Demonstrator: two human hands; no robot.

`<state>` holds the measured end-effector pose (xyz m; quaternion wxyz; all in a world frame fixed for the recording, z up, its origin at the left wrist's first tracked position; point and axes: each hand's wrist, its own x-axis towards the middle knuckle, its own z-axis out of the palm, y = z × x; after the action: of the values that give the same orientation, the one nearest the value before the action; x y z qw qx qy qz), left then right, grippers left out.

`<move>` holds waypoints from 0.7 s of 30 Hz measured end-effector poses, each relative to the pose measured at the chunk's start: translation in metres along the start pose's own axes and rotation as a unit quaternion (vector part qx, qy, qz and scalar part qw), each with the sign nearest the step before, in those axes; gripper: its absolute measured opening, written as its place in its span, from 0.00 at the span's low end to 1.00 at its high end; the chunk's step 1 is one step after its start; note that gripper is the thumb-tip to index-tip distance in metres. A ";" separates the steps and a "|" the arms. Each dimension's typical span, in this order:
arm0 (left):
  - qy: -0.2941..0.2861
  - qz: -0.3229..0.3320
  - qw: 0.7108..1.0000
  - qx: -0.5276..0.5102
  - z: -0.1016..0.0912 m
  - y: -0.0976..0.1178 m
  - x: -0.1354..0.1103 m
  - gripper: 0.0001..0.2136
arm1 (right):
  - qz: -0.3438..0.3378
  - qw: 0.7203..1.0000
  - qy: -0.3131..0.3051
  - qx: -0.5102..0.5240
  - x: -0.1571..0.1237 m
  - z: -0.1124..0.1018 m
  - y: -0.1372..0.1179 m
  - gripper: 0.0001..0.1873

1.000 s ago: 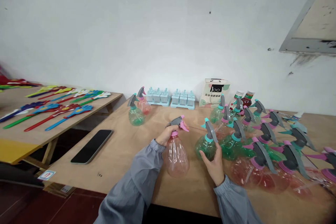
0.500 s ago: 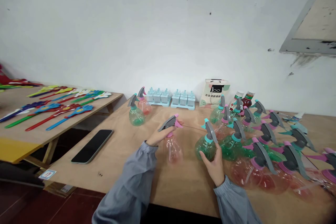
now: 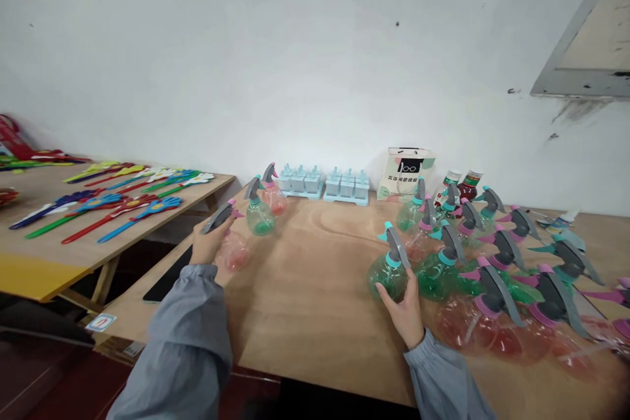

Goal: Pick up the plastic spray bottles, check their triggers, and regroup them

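Note:
My left hand (image 3: 205,241) is closed around the neck of a pink spray bottle (image 3: 234,252) with a grey and pink trigger head, at the left of the table. Just beyond it stand a green spray bottle (image 3: 260,216) and another pink spray bottle (image 3: 274,199). My right hand (image 3: 405,310) grips the body of a green spray bottle (image 3: 386,275) with a turquoise collar and nozzle, its thumb in front and fingers at the right side. Close to that hand, several more pink and green spray bottles (image 3: 460,325) crowd the right of the table.
Pale blue ice-pop moulds (image 3: 346,188) and a printed paper bag (image 3: 404,176) stand by the wall. Red bottles (image 3: 469,186) are behind the spray bottles. A phone (image 3: 165,279) lies partly behind my left arm. Colourful hand-shaped toys (image 3: 111,213) lie on the left table (image 3: 29,272).
My left hand has carried the pink spray bottle leftward, from the middle of the table to beside the two bottles there. My right hand stays on the green spray bottle.

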<state>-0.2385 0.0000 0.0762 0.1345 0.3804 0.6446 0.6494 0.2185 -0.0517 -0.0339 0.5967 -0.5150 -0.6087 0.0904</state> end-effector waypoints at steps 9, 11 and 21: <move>0.002 0.072 0.997 -0.017 0.020 -0.010 0.007 0.13 | -0.005 1.000 -0.004 -0.005 0.000 0.000 0.001 0.38; -0.002 0.066 0.998 -0.011 0.022 -0.011 0.010 0.14 | -0.009 1.000 0.002 -0.011 0.000 0.001 0.001 0.39; 0.314 0.304 0.900 -0.001 0.022 -0.013 -0.033 0.46 | -0.011 1.000 0.004 -0.013 -0.001 0.007 0.003 0.38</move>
<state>-0.2059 -0.0043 0.0512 -0.2780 0.3344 0.5061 0.7448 0.2143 -0.0480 -0.0387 0.5936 -0.5162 -0.6129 0.0738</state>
